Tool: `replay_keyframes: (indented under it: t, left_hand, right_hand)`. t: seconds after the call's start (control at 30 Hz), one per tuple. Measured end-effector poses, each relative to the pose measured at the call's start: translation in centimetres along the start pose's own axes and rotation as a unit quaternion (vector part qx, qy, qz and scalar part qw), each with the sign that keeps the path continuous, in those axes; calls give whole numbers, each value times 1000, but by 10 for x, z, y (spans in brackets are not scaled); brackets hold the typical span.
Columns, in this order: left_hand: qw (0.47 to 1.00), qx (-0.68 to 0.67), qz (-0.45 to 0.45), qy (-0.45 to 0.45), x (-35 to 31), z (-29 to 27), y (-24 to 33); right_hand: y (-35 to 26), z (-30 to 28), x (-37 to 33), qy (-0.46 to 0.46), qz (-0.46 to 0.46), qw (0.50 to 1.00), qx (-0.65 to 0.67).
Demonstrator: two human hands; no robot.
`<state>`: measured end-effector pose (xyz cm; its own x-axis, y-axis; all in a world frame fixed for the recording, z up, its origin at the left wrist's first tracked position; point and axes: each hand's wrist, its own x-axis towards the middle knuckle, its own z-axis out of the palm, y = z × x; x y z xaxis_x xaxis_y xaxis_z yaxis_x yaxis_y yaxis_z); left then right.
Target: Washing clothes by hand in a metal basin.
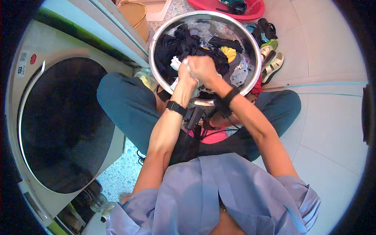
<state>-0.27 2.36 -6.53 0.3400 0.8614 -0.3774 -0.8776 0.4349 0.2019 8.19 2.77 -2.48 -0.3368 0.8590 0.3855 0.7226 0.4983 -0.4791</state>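
A large round metal basin [255,74] stands in front of me, between my knees. Inside lies a heap of wet-looking clothes, mostly black garments [176,44], with a yellow cloth [229,53] and a pale grey patterned cloth [239,74] toward its right side. My left hand [185,73] and my right hand [203,69] are closed and pressed together above the near part of the basin. Both grip a white cloth [175,62], which shows beside my left hand and below my wrists. Most of that cloth is hidden by my fingers.
A front-loading washing machine with a dark round door [64,125] stands at my left. Beyond the basin are a red tub [254,8] and a tan bucket [135,17]. Several shoes [273,67] lie by the right wall. I sit on a low pink stool [213,136].
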Motion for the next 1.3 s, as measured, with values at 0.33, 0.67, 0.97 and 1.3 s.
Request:
replay_keyframes:
  t: [0.33,0.67,0.97,1.3]
  left_hand:
    - [997,11,-57,-46,-4,-1,1]
    - [985,91,35,143,7,-22,13]
    - [998,9,-30,56,-12,17,-6]
    - [997,18,-75,-31,0,5,-8]
  right_hand:
    - [15,-5,5,-6,209,972,108]
    - [-19,-11,3,100,6,906,412]
    - [10,-2,12,39,72,993,83]
    - [30,-2,11,23,62,997,-47]
